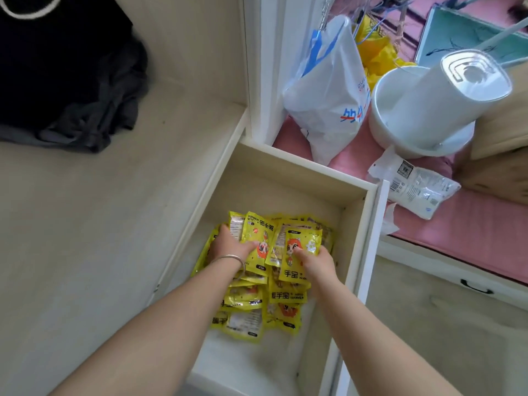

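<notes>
Inside a pale open drawer (288, 178), left hand (232, 244) and right hand (317, 262) are each clamping thumb and fingers on yellow packets (288, 295).

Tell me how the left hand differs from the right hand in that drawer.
The left hand wears a silver bangle at the wrist; the right hand has a bare wrist. The left hand grips yellow hand-warmer packets at the pile's left, the right hand pinches one at its right. Both reach into the open drawer.

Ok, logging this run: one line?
left hand: holds yellow plastic packets | right hand: pinches top packet | white wooden drawer: open
</notes>
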